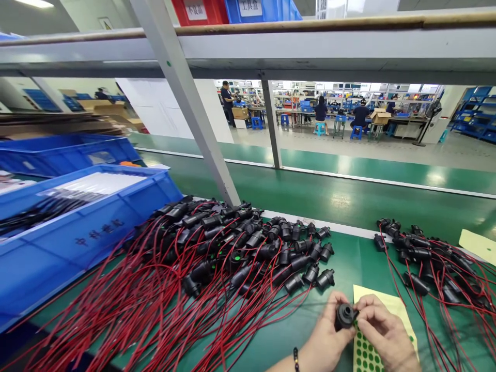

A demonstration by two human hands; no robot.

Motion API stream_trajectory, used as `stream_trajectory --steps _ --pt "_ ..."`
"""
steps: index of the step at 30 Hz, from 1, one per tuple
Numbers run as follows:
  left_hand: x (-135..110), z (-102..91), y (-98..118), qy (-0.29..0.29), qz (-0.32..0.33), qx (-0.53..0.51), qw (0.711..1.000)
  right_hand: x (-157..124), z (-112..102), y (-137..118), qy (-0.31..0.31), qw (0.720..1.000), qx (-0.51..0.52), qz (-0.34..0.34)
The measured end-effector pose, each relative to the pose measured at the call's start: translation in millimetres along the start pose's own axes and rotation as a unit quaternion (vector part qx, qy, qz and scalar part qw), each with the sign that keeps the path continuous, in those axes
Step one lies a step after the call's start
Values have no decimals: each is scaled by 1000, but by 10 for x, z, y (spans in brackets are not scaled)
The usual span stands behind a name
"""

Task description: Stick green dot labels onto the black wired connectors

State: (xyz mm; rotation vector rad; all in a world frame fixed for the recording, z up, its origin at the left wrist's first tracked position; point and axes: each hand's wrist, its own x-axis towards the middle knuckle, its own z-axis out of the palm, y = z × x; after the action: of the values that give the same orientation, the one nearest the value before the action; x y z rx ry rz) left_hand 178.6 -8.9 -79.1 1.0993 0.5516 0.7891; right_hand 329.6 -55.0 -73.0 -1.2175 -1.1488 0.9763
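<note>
My left hand point(327, 333) is closed around a black round-ended connector point(344, 315), held just above the green mat. My right hand point(383, 330) pinches at the connector's front face with thumb and fingers together. Under both hands lies a pale yellow sheet of small green dot stickers point(366, 356). A big heap of black connectors with red wires point(217, 258) spreads across the mat to the left. A smaller heap of the same connectors point(426, 263) lies to the right.
A blue plastic bin point(77, 232) holding black parts stands at the left, another blue bin point(65, 152) behind it. A grey slanted frame post point(186, 98) rises behind the heap. Another yellow sheet point(478, 244) lies far right. Several people sit at distant benches.
</note>
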Motion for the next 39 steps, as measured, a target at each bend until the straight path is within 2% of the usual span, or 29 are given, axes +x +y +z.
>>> stream_trajectory --steps 6,10,15,22,28,33,39 --pt "-15 49 67 27 10 104 994 -24 55 66 10 1000 -19 0" --pt "-21 70 87 35 15 143 989 -47 90 62 57 998 -35 -8" --pt "-30 75 69 44 6 168 985 -34 52 125 25 998 -55 -7" --pt "-33 93 73 43 6 154 987 -76 107 126 68 992 -82 -66" --pt "-52 109 101 35 13 127 991 -75 83 152 57 991 -98 -68" --pt "-56 142 156 42 -3 113 993 -76 38 152 16 990 -116 -78" --pt "-56 143 149 43 -15 85 995 -67 91 56 38 999 10 -30"
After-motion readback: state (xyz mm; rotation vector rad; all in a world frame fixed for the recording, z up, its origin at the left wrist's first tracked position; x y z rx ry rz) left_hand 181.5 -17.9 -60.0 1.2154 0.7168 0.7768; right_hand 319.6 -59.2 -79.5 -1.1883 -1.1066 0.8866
